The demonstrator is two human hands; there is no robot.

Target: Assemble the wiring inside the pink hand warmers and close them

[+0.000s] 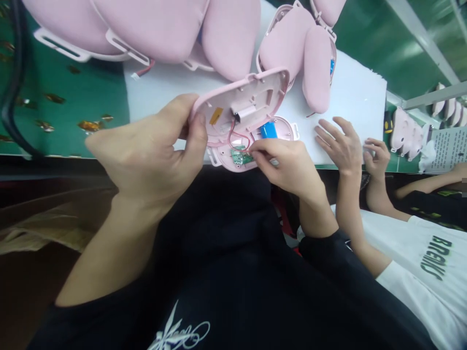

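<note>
My left hand [160, 146] grips the left edge of a pink shell half [262, 95], thumb on its inner side, and holds it tilted up. Inside that half are a motor-like part with a pink housing and a piece of amber tape [216, 116]. Red wires [230, 133] run down to a green circuit board [241, 156] in the lower shell half [288, 129], which also holds a blue battery [269, 130]. My right hand [288, 163] is pinched at the board's right edge, by the wires; what lies between its fingertips is too small to make out.
Several pink shells [153, 29] lie along the far side of the white mat [350, 92]. A white connector [135, 76] sticks out at left. Amber tape scraps [90, 126] and a black cable [12, 97] are further left. Another person's hands [341, 143] rest at right.
</note>
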